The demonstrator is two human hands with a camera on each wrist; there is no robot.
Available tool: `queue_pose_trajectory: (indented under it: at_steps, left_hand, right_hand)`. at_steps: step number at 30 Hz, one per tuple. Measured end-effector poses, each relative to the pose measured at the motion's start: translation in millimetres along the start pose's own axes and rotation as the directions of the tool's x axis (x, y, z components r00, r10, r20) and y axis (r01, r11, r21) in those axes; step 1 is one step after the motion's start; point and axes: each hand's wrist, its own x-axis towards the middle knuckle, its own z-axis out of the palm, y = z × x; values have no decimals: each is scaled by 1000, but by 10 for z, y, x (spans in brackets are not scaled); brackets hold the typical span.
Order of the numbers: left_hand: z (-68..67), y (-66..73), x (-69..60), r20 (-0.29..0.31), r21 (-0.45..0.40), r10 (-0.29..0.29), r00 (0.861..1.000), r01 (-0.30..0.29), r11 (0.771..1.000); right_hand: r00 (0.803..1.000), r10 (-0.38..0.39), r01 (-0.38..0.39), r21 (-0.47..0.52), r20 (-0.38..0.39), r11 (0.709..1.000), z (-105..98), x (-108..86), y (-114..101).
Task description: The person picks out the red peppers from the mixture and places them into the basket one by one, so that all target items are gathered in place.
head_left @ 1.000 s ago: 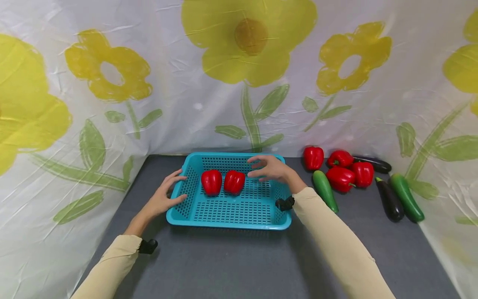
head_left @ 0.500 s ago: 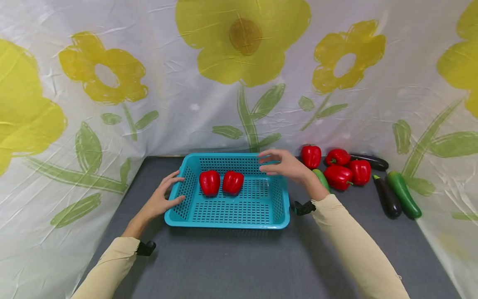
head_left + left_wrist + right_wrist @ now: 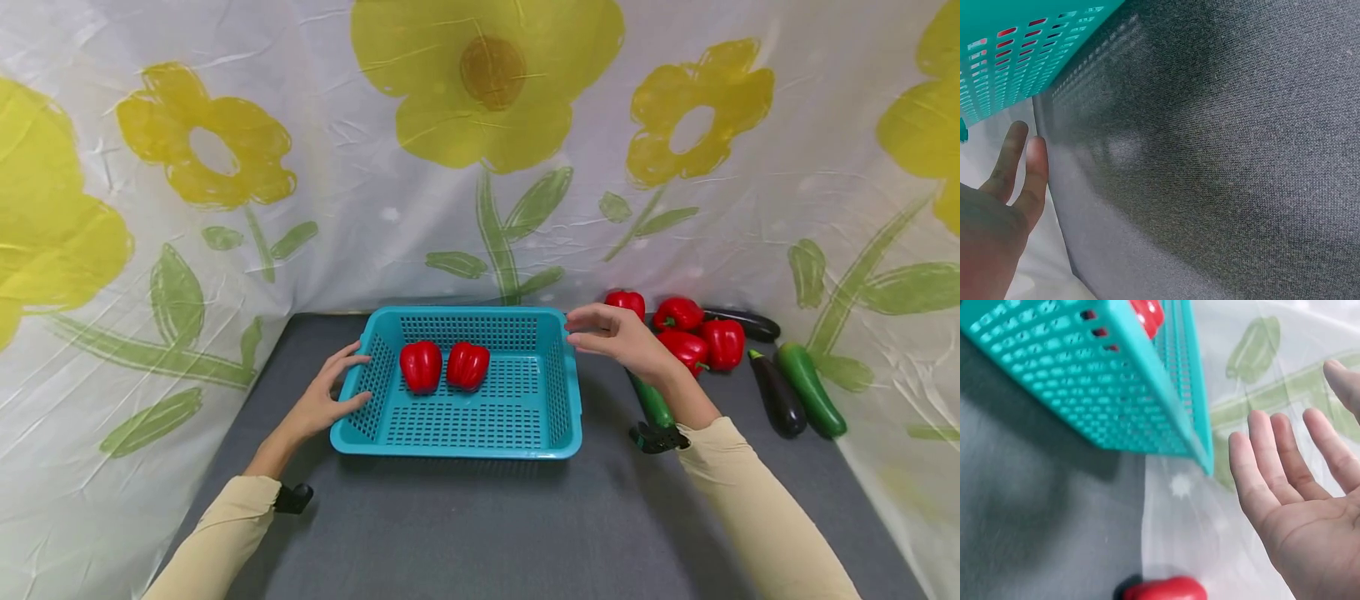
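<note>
Right hand (image 3: pixel 628 339) shifted right, from over the basket (image 3: pixel 456 453) to just beside its right rim; released, fingers loose. Left hand (image 3: pixel 317 402) released too, fingers spread at left rim, contact unclear. Basket: rectangular perforated plastic on gray woven cloth (image 3: pixel 450 529). Two glossy lobed peppers (image 3: pixel 421 367) inside.

You have one blue basket (image 3: pixel 456 454) by the far edge of the tabletop (image 3: pixel 450 533), with two red peppers (image 3: pixel 421 367) in it. Toward the far right corner you can count four loose peppers (image 3: pixel 723 344), making six peppers in all. On that same right side you have two eggplants (image 3: pixel 776 393) and two green zucchini (image 3: pixel 812 392). Your hands make two: one left hand (image 3: pixel 321 404), one right hand (image 3: pixel 626 335).
</note>
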Motion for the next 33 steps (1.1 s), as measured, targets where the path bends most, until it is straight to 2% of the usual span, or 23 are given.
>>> queue_pose_trajectory:
  at_steps: [5,15,21,25,33]
  left_hand:
    - [2,-15,-2,7,1,5,1000,-5,1000]
    - [14,-34,13,6,21,8,1000,-8,1000]
    - [17,-63,14,-4,23,8,1000,-8,1000]
    - [10,-78,6,-1,17,8,1000,-8,1000]
    - [-4,-61,5,-3,13,-14,1000,15,1000]
  right_hand:
    - [999,-17,17,11,-39,1000,-126,-146,88]
    - [995,26,-29,-31,-94,999,-429,-452,356]
    - [991,50,-48,24,-125,999,-625,-669,452]
    - [982,80,-76,31,-172,997,-759,-810,497]
    - [957,77,-81,-3,-278,997,-1036,-1053,634]
